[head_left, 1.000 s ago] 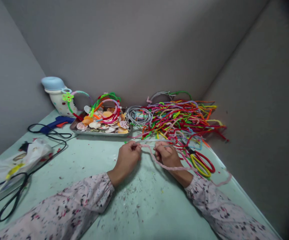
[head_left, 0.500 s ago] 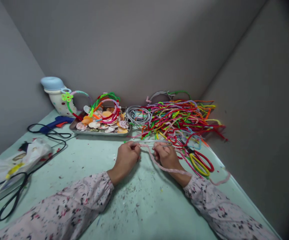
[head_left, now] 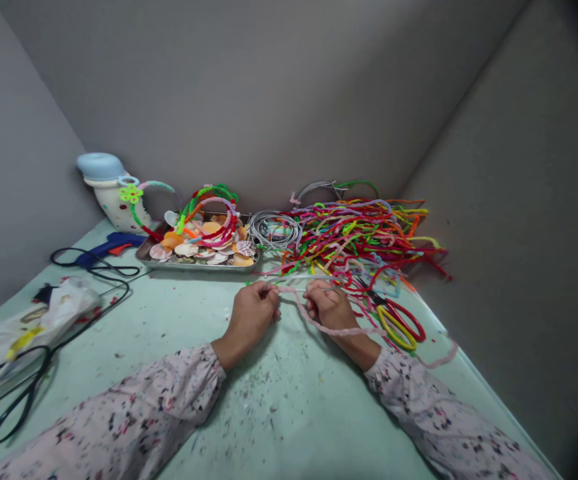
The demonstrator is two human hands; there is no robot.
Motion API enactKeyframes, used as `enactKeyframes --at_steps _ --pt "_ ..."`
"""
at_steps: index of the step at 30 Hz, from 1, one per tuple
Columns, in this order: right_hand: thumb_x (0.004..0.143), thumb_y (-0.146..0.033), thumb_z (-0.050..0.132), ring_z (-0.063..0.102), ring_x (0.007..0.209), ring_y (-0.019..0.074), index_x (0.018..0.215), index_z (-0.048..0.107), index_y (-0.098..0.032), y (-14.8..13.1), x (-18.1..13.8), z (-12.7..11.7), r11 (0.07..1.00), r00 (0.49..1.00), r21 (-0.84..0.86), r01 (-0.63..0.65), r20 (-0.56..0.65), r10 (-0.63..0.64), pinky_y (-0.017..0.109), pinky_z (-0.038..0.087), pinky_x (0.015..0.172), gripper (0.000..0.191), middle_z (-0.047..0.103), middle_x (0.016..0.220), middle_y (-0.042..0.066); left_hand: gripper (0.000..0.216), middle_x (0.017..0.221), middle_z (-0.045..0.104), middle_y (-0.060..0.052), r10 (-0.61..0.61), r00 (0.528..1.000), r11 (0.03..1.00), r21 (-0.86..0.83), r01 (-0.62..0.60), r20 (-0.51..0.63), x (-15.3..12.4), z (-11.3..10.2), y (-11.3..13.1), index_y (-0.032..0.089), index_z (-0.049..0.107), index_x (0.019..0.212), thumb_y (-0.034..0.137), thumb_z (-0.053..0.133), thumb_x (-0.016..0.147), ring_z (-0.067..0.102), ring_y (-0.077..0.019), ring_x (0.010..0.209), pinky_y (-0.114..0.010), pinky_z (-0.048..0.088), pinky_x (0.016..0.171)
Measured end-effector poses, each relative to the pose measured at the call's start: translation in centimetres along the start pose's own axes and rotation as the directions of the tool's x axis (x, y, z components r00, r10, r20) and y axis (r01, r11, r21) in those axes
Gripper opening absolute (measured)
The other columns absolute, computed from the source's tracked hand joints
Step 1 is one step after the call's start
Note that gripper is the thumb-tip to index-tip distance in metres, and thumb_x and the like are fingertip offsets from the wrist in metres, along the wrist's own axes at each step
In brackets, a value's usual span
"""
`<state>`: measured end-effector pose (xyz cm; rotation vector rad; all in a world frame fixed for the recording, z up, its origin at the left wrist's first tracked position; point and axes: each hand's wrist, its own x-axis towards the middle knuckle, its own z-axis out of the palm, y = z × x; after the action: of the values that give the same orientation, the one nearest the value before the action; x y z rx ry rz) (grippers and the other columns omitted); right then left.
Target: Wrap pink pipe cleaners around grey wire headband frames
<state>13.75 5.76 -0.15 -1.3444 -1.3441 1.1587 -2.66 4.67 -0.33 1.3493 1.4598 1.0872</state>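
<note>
Fingers of both hands are curled shut on a pink pipe cleaner [head_left: 319, 325]: the left hand [head_left: 251, 315] pinches its near end, the right hand [head_left: 329, 307] grips it just beside, and the rest loops under the right wrist and trails off toward the right edge of the worktop [head_left: 169, 320]. Both fists rest on the worktop, knuckles up, so the fingertips and the exact pinch are hidden; a thin grey wire seems to run between the hands, but it is too fine to tell. Just beyond the right hand lies a pile of pipe cleaners [head_left: 359, 233], with scissors [head_left: 399, 323] half buried at its near edge. A tray of shells [head_left: 199, 250], a wire coil [head_left: 275, 230], a glue gun [head_left: 103, 245] and a bag [head_left: 43, 313] sit farther left; the bag and a black cord are cut off by the frame edge. Since the earlier pictures the hands have kept their grip and place, with the loop of pipe cleaner lying slightly flatter.
</note>
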Motion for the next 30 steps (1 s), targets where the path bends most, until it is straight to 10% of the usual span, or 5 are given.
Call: enactKeyframes --at_steps 30 --pt "0.074 -0.031 0.049 0.044 0.041 0.0104 0.067 0.052 -0.020 0.60 0.23 -0.03 0.997 0.999 0.061 -0.049 0.018 0.048 0.022 0.034 0.040 0.013 0.049 0.052 -0.003 0.026 0.051 0.058 -0.001 0.008 1.000 0.999 -0.031 -0.007 0.014 -0.05 -0.01 -0.12 0.015 0.061 0.077 0.040 0.052 0.079 0.050 -0.0117 0.043 -0.022 0.036 0.043"
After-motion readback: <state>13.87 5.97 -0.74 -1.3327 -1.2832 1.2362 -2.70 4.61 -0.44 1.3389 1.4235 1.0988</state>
